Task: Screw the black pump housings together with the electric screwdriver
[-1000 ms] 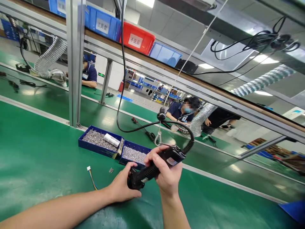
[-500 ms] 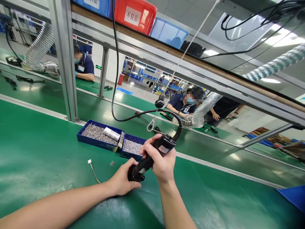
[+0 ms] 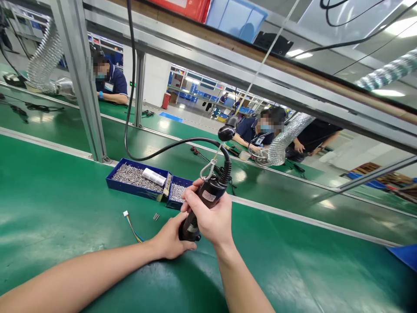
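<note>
My right hand (image 3: 213,215) is closed round the body of a black electric screwdriver (image 3: 209,193), whose cable leaves its top end. The tool leans, lower end down and to the left. My left hand (image 3: 171,238) curls its fingers and thumb about a black part (image 3: 189,234) low over the green bench; the tool's lower end meets it, and the tip is hidden. A white connector (image 3: 126,213) with thin coloured wires shows beyond my left forearm. A few small screws (image 3: 156,216) lie near my left hand.
Two joined blue trays of small metal parts stand behind the hands: a larger tray (image 3: 130,188), with a white tube (image 3: 153,177) in it, and a smaller tray (image 3: 170,203). A metal post (image 3: 80,82) rises behind them. A hanging cord ends in a hook (image 3: 207,169). Co-workers sit beyond.
The screwdriver has become more upright, its top swinging left towards the hanging hook. My right hand has moved slightly left with it. My left hand keeps its grip; the camera view has shifted.
</note>
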Demonstrator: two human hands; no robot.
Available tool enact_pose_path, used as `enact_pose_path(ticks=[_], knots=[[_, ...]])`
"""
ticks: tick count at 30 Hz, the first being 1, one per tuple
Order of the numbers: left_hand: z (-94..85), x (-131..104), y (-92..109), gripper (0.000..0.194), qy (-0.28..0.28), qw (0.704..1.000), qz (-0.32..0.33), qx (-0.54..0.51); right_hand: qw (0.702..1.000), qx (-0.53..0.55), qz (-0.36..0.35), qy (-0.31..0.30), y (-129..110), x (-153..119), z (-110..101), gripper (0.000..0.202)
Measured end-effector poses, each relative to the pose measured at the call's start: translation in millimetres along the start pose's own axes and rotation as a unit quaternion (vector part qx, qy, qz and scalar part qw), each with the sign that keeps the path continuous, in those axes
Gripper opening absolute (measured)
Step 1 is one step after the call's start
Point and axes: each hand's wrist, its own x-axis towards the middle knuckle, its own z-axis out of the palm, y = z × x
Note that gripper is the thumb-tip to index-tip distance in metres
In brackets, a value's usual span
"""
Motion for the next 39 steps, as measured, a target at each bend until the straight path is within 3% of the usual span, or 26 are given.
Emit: enact_pose_path(ticks=[6,16,20,25,29,31,35,37,39], knots=[[-1.0,-1.6,9.9,0.071,-0.014,1.0,0.017,0.011,1.0,0.014,-0.019,0.021,7.9,-4.6,3.8,0.023],[-2.4,-0.5,-0.1,0.064,-0.024,0.998,0.059,0.02,0.997,-0.025,-0.059,0.032,13.4,-13.5,-2.0,0.019],[-1.3,-1.4,-1.8,0.064,-0.02,0.999,0.043,0.011,0.998,-0.009,-0.056,0.025,14.1,-12.6,-1.6,0.019],[-2.3,-2.4,3.1,0.06,-0.017,0.999,0.042,0.024,0.999,0.036,-0.026,0.015,5.0,-9.4,1.1,0.022],[-16.9,-1.1,11.7,0.053,-0.06,0.997,0.034,0.045,0.996,0.067,-0.056,-0.003,-11.6,-3.9,-18.0,0.022],[-26.6,0.0,16.2,0.064,-0.115,0.992,0.029,0.033,0.991,0.074,-0.104,0.028,-18.9,-0.1,-34.2,0.02],[-35.3,1.9,20.3,0.12,-0.161,0.987,-0.012,-0.028,0.984,0.054,-0.153,0.07,-19.8,9.3,-58.2,0.018],[-33.6,3.6,19.3,0.119,-0.15,0.984,-0.04,-0.085,0.99,0.041,-0.124,0.052,-14.2,14.5,-61.7,0.02],[-31.1,6.1,17.0,0.102,-0.131,0.979,-0.064,-0.141,0.995,0.046,-0.09,0.027,-7.7,19.6,-61.7,0.023]])
